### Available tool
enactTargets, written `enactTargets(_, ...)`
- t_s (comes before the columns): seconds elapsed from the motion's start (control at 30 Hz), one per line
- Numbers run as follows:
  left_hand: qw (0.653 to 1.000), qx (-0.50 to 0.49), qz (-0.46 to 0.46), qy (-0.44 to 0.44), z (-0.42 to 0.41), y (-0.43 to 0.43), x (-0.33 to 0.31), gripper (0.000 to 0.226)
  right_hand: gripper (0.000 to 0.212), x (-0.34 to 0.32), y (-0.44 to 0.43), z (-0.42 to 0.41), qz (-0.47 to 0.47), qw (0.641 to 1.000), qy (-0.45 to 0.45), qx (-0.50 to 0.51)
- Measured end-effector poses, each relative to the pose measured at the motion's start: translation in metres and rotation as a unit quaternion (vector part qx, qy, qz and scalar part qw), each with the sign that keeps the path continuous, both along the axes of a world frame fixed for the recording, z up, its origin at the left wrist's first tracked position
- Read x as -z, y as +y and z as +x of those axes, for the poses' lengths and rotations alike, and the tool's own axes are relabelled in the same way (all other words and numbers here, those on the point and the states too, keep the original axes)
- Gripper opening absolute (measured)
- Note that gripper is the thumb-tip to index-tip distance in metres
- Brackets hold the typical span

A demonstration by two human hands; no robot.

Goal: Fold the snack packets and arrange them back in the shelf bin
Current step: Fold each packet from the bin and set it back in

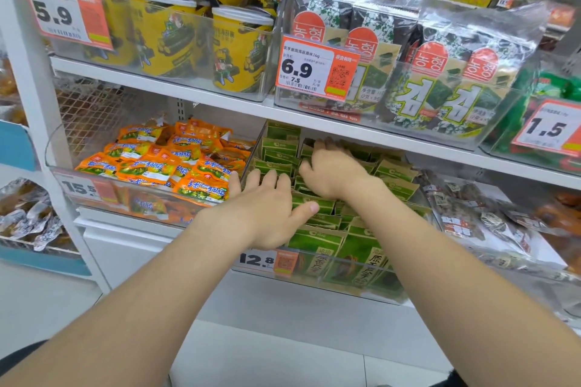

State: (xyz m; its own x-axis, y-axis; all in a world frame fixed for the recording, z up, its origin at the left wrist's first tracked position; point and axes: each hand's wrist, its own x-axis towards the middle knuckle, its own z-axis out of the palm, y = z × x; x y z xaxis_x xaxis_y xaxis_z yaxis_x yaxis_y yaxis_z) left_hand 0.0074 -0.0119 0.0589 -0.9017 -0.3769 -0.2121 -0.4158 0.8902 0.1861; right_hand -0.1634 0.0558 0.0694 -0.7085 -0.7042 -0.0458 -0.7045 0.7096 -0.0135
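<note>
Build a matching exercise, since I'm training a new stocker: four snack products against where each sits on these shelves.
1. yellow tubs
2. seaweed bags
3. orange packets
4. green packets

A. lower shelf, left bin
B. upper shelf, left bin
C. lower bin, under the left hand and right hand
D. upper shelf, bin tagged 6.9

Pairs: 1-B, 2-D, 3-A, 4-C

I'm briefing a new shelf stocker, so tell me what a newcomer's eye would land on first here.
First, the left hand and right hand at centre, resting on the green snack packets in the clear bin on the lower shelf. Next, the bright heap of orange packets to its left, and the yellow tubs on the shelf above.
</note>
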Motion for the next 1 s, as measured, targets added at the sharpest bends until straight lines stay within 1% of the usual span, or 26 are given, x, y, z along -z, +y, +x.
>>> enactTargets(0.03,1.000,0.001,-0.005,0.002,0.000,0.001,-0.001,0.091,0.042,0.003,0.006,0.003,-0.004,1.000,0.019,0.006)
enactTargets(0.07,1.000,0.005,-0.011,0.007,0.000,0.001,-0.001,0.092,0.034,0.006,0.011,0.008,0.006,0.999,0.034,0.001)
enactTargets(0.1,1.000,0.014,-0.018,0.015,0.001,0.003,-0.002,0.092,0.038,0.009,0.014,0.011,0.016,0.999,0.040,-0.005)
enactTargets(0.2,0.998,0.047,-0.024,0.029,0.003,0.010,-0.001,0.093,0.073,0.015,0.015,0.009,0.012,1.000,0.006,-0.001)
enactTargets(0.23,0.998,0.049,-0.023,0.028,0.003,0.012,0.000,0.095,0.078,0.013,0.013,0.008,0.016,1.000,-0.002,-0.006)
enactTargets(0.33,0.998,0.039,-0.034,0.027,0.005,0.015,0.001,0.098,0.078,0.006,0.010,-0.001,0.010,0.999,-0.046,-0.010)
enactTargets(0.43,0.997,0.057,-0.044,0.022,0.007,0.020,0.002,0.089,0.080,0.003,0.010,-0.012,0.016,0.996,-0.090,-0.011)
enactTargets(0.53,0.989,0.102,-0.095,0.041,0.006,0.020,0.003,0.068,0.072,-0.002,0.021,-0.010,-0.003,0.994,-0.096,-0.042)
enactTargets(0.6,0.982,0.111,-0.139,0.061,0.004,0.016,0.003,0.059,0.062,-0.009,0.039,-0.003,-0.063,0.990,-0.106,-0.066)
enactTargets(0.63,0.981,0.107,-0.149,0.062,0.003,0.015,0.003,0.056,0.053,-0.013,0.049,0.001,-0.095,0.988,-0.102,-0.066)
enactTargets(0.7,0.983,0.087,-0.155,0.050,0.002,0.016,0.002,0.052,0.036,-0.017,0.070,0.007,-0.138,0.987,-0.061,-0.049)
enactTargets(0.77,0.985,0.054,-0.164,0.027,0.001,0.018,-0.001,0.051,0.029,-0.021,0.087,0.015,-0.150,0.988,-0.012,-0.038)
enactTargets(0.83,0.986,0.019,-0.165,0.005,0.001,0.020,-0.004,0.051,0.025,-0.028,0.105,0.024,-0.165,0.985,0.010,-0.048)
enactTargets(0.9,0.988,0.012,-0.156,0.001,0.000,0.023,-0.005,0.054,0.021,-0.038,0.123,0.035,-0.177,0.982,0.011,-0.062)
enactTargets(0.93,0.989,0.024,-0.142,0.014,0.000,0.025,-0.004,0.054,0.020,-0.043,0.132,0.040,-0.180,0.982,0.010,-0.064)
enactTargets(1.0,0.992,0.055,-0.092,0.068,0.002,0.032,-0.003,0.056,0.020,-0.047,0.148,0.049,-0.171,0.983,-0.014,-0.063)
